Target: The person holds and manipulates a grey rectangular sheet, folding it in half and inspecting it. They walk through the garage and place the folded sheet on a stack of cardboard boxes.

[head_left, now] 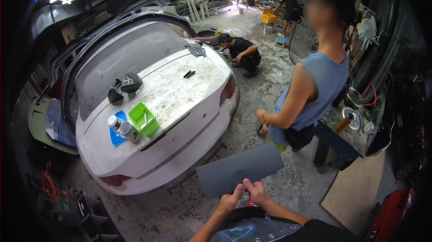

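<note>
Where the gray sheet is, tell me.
In the head view, the gray sheet is low, right of centre, gripped by left hand and right hand, near the white car.

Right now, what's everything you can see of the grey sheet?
The grey sheet is a long, plain rectangle, thin and matt, perhaps paper. It looks whole, with a slight dent near the thumbs. The left hand and right hand pinch its near edge, thumbs on top, other fingers mostly hidden. It is held near the white car, its right end farther forward.
</note>
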Demonstrator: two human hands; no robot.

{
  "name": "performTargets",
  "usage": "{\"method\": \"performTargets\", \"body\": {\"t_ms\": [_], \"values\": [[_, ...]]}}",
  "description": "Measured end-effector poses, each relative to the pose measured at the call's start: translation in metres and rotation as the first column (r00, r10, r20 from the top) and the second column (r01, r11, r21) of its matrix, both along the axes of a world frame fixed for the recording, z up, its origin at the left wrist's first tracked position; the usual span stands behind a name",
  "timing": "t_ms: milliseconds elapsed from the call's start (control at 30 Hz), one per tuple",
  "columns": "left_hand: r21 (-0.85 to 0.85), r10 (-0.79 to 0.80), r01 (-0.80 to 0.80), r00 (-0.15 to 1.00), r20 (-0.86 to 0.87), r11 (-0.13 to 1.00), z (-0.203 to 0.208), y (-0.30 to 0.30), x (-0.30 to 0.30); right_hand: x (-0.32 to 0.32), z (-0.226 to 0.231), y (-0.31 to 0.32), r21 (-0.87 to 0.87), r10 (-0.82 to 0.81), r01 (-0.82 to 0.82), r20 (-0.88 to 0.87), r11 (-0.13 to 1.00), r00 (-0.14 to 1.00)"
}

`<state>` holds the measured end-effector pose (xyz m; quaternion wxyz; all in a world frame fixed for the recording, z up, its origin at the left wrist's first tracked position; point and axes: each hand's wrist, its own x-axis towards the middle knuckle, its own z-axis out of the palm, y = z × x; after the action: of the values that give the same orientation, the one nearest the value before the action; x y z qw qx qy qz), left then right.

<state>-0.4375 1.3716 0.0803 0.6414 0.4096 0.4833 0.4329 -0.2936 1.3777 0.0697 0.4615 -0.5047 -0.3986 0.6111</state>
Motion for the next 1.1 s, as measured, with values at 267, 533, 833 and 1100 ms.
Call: {"method": "performTargets", "body": {"t_ms": [267, 533, 833, 1100], "values": [[0.049, -0.017, 0.017, 1.0, -0.002, 0.999, -0.001, 0.003, 0.002, 0.013, -0.013, -0.001, 0.042, 0.024, -0.02, -0.081, 0.999, 0.996], [0.047, -0.076, 0.07, 0.985, 0.153, 0.996, -0.018, 0.005, 0.008, 0.019, -0.026, -0.003, -0.013, -0.094, 0.094, -0.281, 0.995, 0.955], [0.232, -0.021, 0.033, 0.998, -0.056, 0.972, -0.004, 0.007, 0.015, 0.016, -0.034, -0.007, 0.102, -0.014, 0.037, -0.213, 0.994, 0.977], [0.113, -0.006, 0.0, 0.999, 0.048, 0.994, -0.006, 0.003, 0.024, 0.015, -0.009, -0.007, 0.108, -0.015, 0.034, -0.165, 0.994, 0.986]]}}
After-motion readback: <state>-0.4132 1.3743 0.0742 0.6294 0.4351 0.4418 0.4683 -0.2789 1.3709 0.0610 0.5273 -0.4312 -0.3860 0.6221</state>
